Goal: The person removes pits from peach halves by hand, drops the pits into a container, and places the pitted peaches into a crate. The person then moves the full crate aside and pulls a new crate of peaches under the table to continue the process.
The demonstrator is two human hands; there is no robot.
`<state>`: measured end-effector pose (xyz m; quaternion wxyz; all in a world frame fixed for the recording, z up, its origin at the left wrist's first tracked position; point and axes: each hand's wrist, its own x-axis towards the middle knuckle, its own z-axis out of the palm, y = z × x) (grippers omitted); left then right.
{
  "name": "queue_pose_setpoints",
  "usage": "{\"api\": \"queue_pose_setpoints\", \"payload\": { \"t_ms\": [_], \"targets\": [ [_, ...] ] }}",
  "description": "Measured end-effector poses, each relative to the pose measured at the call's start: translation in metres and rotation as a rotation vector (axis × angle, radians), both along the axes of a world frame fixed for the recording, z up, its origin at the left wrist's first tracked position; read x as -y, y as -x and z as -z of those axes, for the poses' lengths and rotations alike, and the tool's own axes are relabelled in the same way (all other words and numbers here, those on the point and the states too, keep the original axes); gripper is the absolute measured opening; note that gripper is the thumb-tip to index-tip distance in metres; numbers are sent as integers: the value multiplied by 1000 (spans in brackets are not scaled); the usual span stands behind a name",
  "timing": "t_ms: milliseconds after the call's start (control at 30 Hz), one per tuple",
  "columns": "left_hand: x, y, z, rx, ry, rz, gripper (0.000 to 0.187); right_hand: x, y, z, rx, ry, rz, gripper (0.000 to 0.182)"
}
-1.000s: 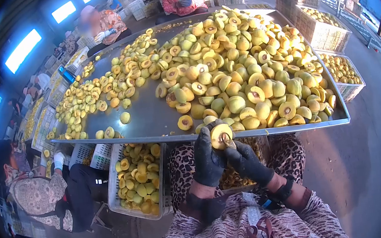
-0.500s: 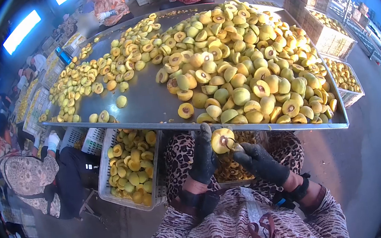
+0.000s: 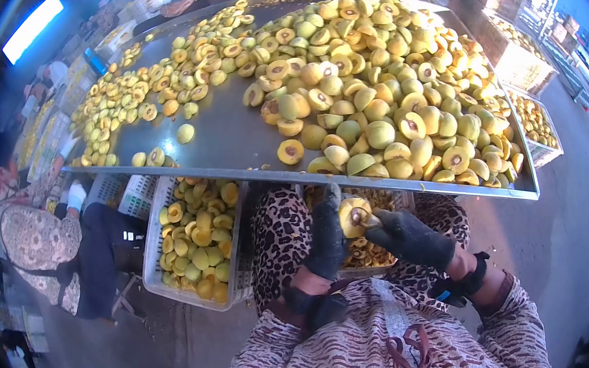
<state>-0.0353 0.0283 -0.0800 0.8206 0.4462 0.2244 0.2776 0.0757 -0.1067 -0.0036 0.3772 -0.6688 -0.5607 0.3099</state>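
My left hand [image 3: 326,233], in a dark glove, is closed around a yellow peach half [image 3: 350,214], its cut face turned up and to the right. My right hand [image 3: 412,239], also gloved, pinches a small curved pitting tool [image 3: 370,221] at the middle of that cut face. Much of the tool is hidden by the fingers and the fruit. Both hands are just below the near edge of a metal table [image 3: 212,142]. Beneath them, scraps and pits [image 3: 367,252] fill a container between my knees.
Halved peaches [image 3: 364,94] are heaped on the table, thickest at the right. A white crate [image 3: 153,264] of peach halves stands left of my legs. A co-worker [image 3: 36,238] sits further left. Stacked crates [image 3: 514,54] stand at right; other people sit across the table.
Both hands have shifted slightly right with the peach half. The tool now sits over the middle of the cut face instead of its right edge. The view has tilted a little.
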Motion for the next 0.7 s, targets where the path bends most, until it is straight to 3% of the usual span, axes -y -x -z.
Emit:
{"api": "queue_pose_setpoints", "payload": {
  "t_ms": [33, 67, 100, 133, 233, 267, 333, 367, 433, 500, 533, 567, 633, 700],
  "targets": [
    [2, -8, 16, 20, -144, -112, 44, -2, -1, 9, 129, -45, 20, 18],
    [10, -20, 32, 102, 69, -235, 38, -1, -3, 15, 117, -66, -37, 18],
    [13, -16, 29, -14, -432, -276, 35, 6, -5, 21, 116, -83, -43, 18],
    [21, -21, 14, -108, -370, -394, 38, 5, -7, 23, 117, -99, -39, 17],
    [22, -8, 2, -315, -427, -130, 44, 7, -3, 0, 32, -19, -84, 17],
    [22, -8, -4, -319, -426, -120, 44, 6, 2, -13, -141, 106, 12, 18],
    [24, -15, -13, -360, -430, -217, 48, 7, 2, -2, -136, 111, 47, 19],
    [22, -20, -11, -215, -438, -295, 52, 10, -2, 5, -120, 109, 75, 21],
    [8, -22, -14, -105, -134, -82, 53, 13, -1, 10, -194, 79, 87, 22],
    [-8, -13, -38, -62, -110, 138, 54, 7, 10, 2, -942, 142, 189, 27],
    [-14, -9, -47, 105, -25, 235, 59, 6, 9, -8, -937, 137, 204, 27],
    [-10, -5, -74, 142, -93, 187, 61, 3, 7, -23, -981, 120, 180, 26],
    [-10, -7, -77, 164, -537, -88, 59, -6, 7, -34, -1023, 97, 129, 27],
    [2, -11, -76, 255, -432, -174, 55, -17, 13, -34, -1026, 56, 116, 29]
  ]
}}
